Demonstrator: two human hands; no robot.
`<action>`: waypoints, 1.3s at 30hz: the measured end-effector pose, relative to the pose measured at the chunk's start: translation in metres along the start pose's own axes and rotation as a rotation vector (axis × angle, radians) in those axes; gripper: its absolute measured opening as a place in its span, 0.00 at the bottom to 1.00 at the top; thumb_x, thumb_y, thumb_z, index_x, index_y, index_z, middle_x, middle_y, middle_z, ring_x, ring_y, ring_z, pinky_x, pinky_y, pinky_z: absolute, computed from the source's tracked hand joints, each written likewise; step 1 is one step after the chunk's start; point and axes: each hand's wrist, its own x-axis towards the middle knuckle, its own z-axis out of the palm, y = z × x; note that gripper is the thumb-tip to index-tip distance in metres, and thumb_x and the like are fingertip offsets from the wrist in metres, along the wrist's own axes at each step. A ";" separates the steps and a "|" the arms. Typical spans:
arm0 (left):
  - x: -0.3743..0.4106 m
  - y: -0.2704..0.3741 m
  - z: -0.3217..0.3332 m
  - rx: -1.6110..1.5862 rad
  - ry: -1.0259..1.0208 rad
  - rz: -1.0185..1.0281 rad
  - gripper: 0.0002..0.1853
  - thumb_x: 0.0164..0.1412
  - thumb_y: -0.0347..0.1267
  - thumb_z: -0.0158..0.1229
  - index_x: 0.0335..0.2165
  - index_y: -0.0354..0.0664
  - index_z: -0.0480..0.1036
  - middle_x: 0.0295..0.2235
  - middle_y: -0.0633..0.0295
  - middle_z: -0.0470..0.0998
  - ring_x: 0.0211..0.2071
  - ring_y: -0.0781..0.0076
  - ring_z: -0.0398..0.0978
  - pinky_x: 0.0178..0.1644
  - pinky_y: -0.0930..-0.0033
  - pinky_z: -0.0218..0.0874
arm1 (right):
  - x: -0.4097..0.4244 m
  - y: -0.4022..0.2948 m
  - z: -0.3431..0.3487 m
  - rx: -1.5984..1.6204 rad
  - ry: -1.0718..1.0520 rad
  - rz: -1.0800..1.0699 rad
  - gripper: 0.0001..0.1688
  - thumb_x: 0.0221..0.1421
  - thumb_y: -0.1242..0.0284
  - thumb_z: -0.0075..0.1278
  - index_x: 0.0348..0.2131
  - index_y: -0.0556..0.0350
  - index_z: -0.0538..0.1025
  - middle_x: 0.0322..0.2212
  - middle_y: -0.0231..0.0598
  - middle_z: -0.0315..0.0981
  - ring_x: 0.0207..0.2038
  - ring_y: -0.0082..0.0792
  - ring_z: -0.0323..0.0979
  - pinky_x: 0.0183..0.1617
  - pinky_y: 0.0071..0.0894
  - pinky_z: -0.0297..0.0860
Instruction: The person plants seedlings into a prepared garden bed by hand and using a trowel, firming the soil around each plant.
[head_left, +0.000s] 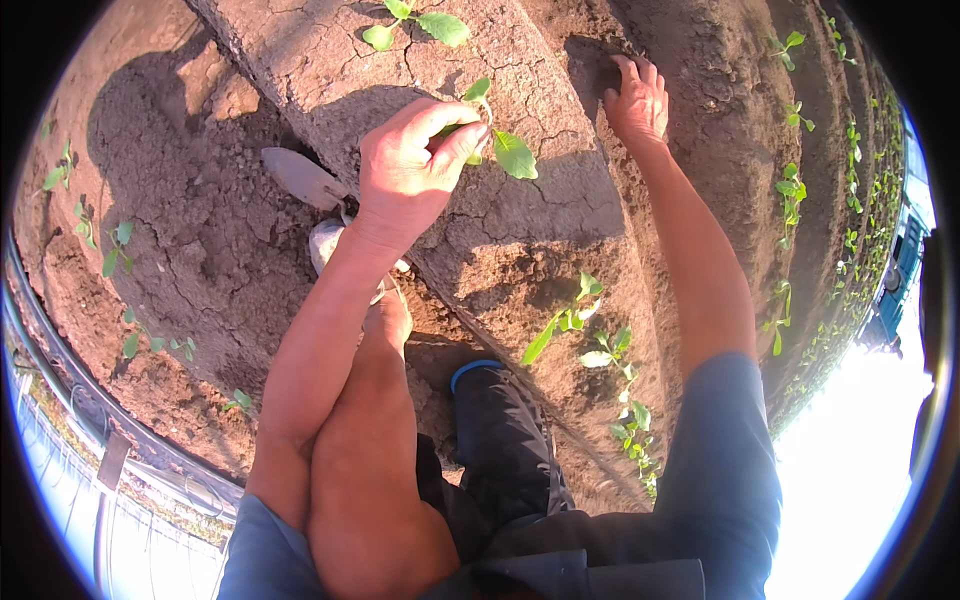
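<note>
My left hand (409, 165) pinches a small green leafy seedling (515, 155) between thumb and forefinger, over the cracked top of a raised soil bed (525, 82). The fingers cover the lower part of its stem, so I cannot tell whether it is rooted there. Farther right, my right hand (639, 101) presses its fingertips against the soil beside a shaded hollow (596, 67); nothing shows in it. A hand trowel (304, 178) lies left of my left wrist, its blade on the dirt and its handle mostly hidden.
Another seedling (442, 28) stands at the bed's far end. Nearer my knees, a line of seedlings (570, 315) grows on the same bed. More rows (789, 191) run along the right. My bent bare leg (367, 450) and a dark trouser leg (502, 420) occupy the near middle.
</note>
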 end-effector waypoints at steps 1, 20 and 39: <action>-0.001 -0.003 -0.001 -0.022 0.022 -0.011 0.04 0.57 0.25 0.64 0.33 0.36 0.78 0.27 0.62 0.78 0.26 0.77 0.75 0.31 0.75 0.66 | 0.010 -0.005 0.000 0.024 0.092 -0.042 0.29 0.48 0.68 0.57 0.52 0.37 0.70 0.56 0.36 0.62 0.57 0.45 0.62 0.54 0.47 0.66; -0.001 -0.004 -0.007 -0.165 0.088 -0.216 0.04 0.54 0.24 0.65 0.31 0.36 0.78 0.24 0.69 0.75 0.23 0.86 0.66 0.27 0.80 0.59 | 0.026 -0.014 0.041 0.277 -0.110 -0.216 0.24 0.54 0.69 0.44 0.52 0.38 0.71 0.48 0.42 0.70 0.52 0.49 0.66 0.58 0.48 0.62; -0.002 -0.007 -0.012 -0.214 0.085 -0.138 0.04 0.57 0.22 0.63 0.33 0.35 0.77 0.24 0.71 0.74 0.24 0.89 0.66 0.28 0.82 0.60 | 0.001 -0.003 0.019 0.365 -0.212 0.272 0.15 0.50 0.69 0.53 0.40 0.39 0.81 0.35 0.41 0.80 0.39 0.42 0.78 0.46 0.37 0.72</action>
